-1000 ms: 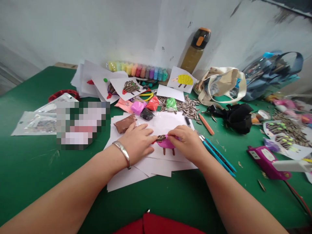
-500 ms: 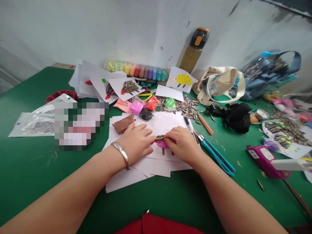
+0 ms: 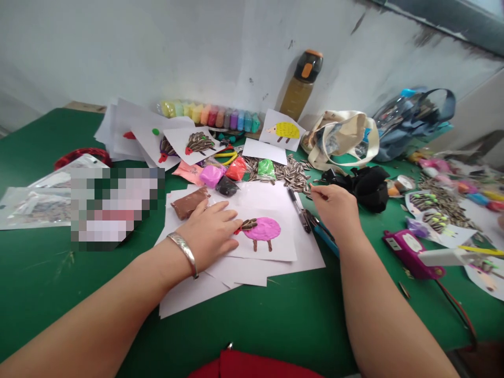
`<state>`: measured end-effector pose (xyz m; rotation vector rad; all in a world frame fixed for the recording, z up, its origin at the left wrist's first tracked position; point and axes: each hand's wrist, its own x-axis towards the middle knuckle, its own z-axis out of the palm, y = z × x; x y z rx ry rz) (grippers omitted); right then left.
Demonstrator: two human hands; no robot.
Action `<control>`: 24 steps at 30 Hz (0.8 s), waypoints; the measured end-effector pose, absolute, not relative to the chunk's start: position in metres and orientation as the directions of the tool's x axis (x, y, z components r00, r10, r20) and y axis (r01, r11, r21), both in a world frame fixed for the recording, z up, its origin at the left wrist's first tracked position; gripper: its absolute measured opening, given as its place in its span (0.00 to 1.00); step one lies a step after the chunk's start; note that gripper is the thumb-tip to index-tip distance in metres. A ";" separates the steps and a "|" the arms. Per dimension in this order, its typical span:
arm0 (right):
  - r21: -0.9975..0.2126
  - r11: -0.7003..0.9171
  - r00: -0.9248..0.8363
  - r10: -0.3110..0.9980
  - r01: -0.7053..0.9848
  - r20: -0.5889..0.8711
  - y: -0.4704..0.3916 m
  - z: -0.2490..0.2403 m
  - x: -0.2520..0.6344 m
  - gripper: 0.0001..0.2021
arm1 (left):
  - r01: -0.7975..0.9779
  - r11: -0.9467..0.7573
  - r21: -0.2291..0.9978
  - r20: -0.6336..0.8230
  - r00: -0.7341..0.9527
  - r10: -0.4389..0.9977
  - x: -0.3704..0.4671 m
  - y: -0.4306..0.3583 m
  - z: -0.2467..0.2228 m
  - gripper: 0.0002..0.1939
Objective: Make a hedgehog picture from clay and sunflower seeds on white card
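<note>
My left hand [image 3: 210, 231], with a silver bangle at the wrist, lies flat with fingers spread on the left of the white paper [image 3: 283, 252]. Its fingertips are beside the red head of a clay figure with a pink body [image 3: 265, 229], two brown legs and a few striped seeds at its left end. My right hand [image 3: 334, 210] is off the paper to the right, by the near edge of the seed pile [image 3: 293, 176]. Its fingers are pinched together; what they hold, if anything, is too small to name.
Clay packets, pink [image 3: 212, 176], green [image 3: 266, 169] and brown [image 3: 191, 203], lie around the paper. A pen [image 3: 299, 210] and blue-handled tool [image 3: 325, 233] are under or beside my right hand. Behind stand a bottle [image 3: 301, 86] and a cloth bag [image 3: 342, 139]; a glue gun [image 3: 413, 254] lies right.
My right hand has left the pink figure and moved right and up toward the seeds, uncovering the body. My left hand stays on the paper. The view has shifted slightly.
</note>
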<state>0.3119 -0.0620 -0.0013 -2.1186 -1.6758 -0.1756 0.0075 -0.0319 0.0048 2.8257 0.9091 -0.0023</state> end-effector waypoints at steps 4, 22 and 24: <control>-0.082 -0.257 0.269 0.926 0.963 0.263 -0.058 -0.010 0.323 0.17 | 0.578 -0.801 0.158 -0.035 0.814 0.580 0.007 -0.032 0.004 0.12; -0.744 0.030 -0.001 0.999 0.668 0.040 -0.091 0.017 0.233 0.09 | 0.579 -0.802 0.146 -0.006 0.811 0.585 0.007 -0.033 0.004 0.10; -0.704 0.068 -0.078 0.997 0.707 0.018 -0.092 0.017 0.225 0.08 | 0.577 -0.805 0.142 -0.001 0.813 0.582 0.007 -0.033 0.004 0.09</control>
